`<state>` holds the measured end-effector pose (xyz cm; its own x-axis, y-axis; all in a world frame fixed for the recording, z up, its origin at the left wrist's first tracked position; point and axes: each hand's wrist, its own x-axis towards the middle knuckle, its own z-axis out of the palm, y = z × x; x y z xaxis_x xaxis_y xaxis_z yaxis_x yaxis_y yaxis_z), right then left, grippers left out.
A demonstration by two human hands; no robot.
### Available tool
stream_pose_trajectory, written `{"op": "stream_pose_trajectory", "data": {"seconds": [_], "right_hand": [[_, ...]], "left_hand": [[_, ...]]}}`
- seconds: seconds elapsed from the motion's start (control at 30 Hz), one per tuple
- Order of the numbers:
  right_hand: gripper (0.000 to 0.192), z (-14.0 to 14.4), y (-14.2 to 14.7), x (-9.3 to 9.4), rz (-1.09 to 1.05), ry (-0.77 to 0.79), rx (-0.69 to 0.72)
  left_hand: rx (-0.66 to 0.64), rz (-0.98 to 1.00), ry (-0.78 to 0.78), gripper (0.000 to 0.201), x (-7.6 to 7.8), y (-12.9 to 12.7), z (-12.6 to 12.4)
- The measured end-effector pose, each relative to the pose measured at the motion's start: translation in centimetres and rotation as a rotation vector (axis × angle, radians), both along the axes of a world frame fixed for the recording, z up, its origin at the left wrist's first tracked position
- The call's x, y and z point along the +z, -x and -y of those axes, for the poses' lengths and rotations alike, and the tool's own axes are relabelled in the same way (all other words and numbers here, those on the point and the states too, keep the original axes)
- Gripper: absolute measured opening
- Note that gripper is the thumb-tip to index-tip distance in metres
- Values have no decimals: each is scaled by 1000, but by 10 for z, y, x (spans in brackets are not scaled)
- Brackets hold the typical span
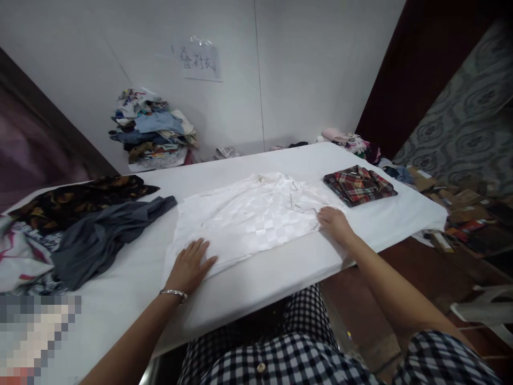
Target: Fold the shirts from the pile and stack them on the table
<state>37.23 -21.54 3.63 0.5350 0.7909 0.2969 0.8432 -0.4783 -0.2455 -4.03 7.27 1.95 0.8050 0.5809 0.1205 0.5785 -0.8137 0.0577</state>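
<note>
A white shirt with a faint checkered weave lies spread on the white-covered table in front of me. Its collar end points to the far side, and some creases run across the upper part. My left hand, with a bracelet on the wrist, rests palm down on the shirt's near left corner, fingers spread. At the shirt's right edge, by the sleeve, my right hand lies on the cloth with its fingers slightly bent and nothing gripped that I can see. A folded plaid shirt sits just beyond my right hand.
Loose garments, including a dark grey one and a black patterned one, lie on the table's left. A tall clothes pile stands by the wall, under a paper sign. Cardboard boxes clutter the right floor.
</note>
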Motion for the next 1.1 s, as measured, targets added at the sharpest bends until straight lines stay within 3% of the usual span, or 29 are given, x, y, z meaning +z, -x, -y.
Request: {"op": "stream_pose_trajectory", "data": {"seconds": [0.1, 0.17, 0.3, 0.47, 0.67, 0.83, 1.0, 1.1], "right_hand": [[37, -5, 16, 4, -9, -90, 45], [42, -14, 33, 8, -17, -96, 175], [56, -31, 60, 4, -83, 110, 386], [64, -34, 57, -8, -158, 258, 396], [58, -48, 39, 3, -341, 125, 372], [44, -117, 0, 33, -276, -145, 232], [41, -217, -39, 68, -128, -71, 105], [40, -272, -50, 72, -125, 17, 121]], "left_hand": [[3, 8, 10, 61, 2, 0, 0], [17, 13, 13, 61, 4, 0, 2], [32, 1, -11, 61, 6, 2, 5], [40, -13, -43, 65, -5, 8, 3], [13, 5, -107, 64, -14, 11, 3], [7, 33, -172, 62, -19, 11, 4], [-7, 82, -219, 62, -23, 14, 8], [-18, 84, -260, 62, -21, 16, 13]]}}
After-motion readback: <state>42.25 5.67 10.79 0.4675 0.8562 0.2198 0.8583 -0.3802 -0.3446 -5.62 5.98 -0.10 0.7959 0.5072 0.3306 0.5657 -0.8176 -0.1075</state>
